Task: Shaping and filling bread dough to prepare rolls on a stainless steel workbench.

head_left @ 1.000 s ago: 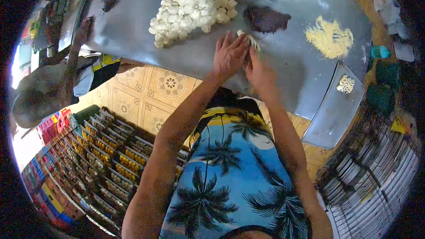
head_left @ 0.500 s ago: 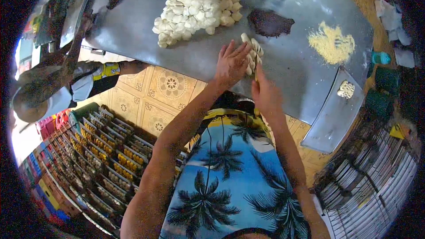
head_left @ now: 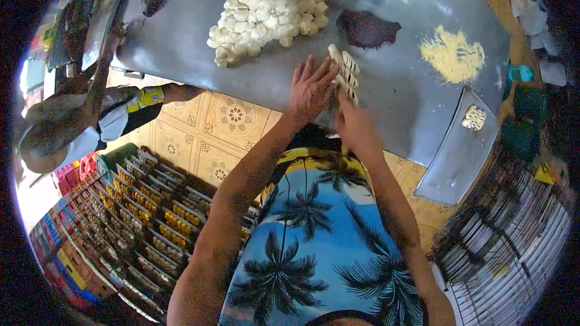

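Close to the near edge of the steel table lies a piece of pale dough (head_left: 348,72) with several slits across it. My left hand (head_left: 311,87) is open, palm down with fingers spread, its fingertips at the dough's left side. At the dough's near end, my right hand (head_left: 357,125) is closed around a thin tool with a yellowish handle (head_left: 345,146), like a small knife. Motion blurs that hand, and its fingers mostly hide the tool. Beyond my hands rises a big heap of round dough pieces (head_left: 266,12).
On the steel table (head_left: 199,42) are a dark brown patch of filling (head_left: 368,29) and yellow crumbs (head_left: 453,54). A metal tray (head_left: 450,163) at the right bears one slit dough piece (head_left: 474,118). Another person (head_left: 66,127) is at the left, above a rack of filled trays (head_left: 145,205).
My right hand has shifted slightly left and nearer to me along the dough's near end. My left hand has slid slightly left, and the dough's slits show more.
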The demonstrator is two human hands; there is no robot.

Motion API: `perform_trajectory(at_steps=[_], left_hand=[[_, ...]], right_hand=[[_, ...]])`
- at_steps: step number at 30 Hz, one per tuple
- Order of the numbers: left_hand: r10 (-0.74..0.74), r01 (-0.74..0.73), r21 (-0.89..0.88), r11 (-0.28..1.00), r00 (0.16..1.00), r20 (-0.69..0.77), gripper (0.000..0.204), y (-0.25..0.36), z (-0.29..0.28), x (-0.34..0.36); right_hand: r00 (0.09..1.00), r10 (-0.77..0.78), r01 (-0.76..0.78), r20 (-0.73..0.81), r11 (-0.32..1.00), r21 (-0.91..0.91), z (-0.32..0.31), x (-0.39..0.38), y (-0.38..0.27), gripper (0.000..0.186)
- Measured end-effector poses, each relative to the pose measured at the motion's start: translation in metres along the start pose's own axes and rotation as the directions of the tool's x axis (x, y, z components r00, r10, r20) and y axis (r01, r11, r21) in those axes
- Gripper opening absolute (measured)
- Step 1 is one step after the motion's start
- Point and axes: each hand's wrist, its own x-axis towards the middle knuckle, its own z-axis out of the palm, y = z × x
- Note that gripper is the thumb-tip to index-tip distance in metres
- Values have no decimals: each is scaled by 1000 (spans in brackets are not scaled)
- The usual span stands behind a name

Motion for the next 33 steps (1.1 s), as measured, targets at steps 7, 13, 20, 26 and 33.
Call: perform_trajectory(at_steps=[7,13,20,26,33], left_hand=[[-6,4,-42,999,999,-35,50,-9,2,18],[-2,1,-2,1000,1000,-7,48,-16,-2,25],[-11,11,5,1000,1000,9,51,-8,2,2],[-46,47,-121,992,999,13,52,-18,2,14],[-24,26,101,995,1000,-16,50,-23,-3,35]], right_hand=[[938,-155,179,-309,983,49,-15,32,-14,67],[999,-12,11,-31,999,-42,12,47,3,65],[988,-18,31,-156,996,82,18,9,-4,63],[992,-82,80,-99,997,-24,-8,5,-18,60],[863,-239,214,-445,971,-105,17,66,-15,55]])
